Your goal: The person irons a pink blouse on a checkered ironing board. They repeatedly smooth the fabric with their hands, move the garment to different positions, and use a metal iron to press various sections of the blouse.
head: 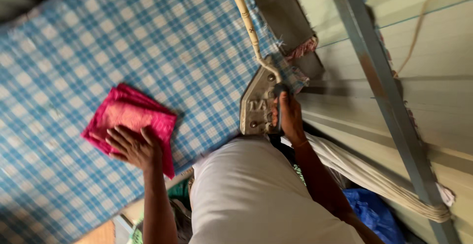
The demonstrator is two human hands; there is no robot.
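— Pressing flat, the left hand lies open-palmed on the folded pink cloth, which sits on the blue checked worktop.
— And the right hand?
— Closed around the handle of the grey iron, resting at the worktop's edge.

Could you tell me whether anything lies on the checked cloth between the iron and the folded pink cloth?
Nothing visible does: only bare blue checked cloth lies between the iron in the right hand and the folded pink cloth under the left hand.
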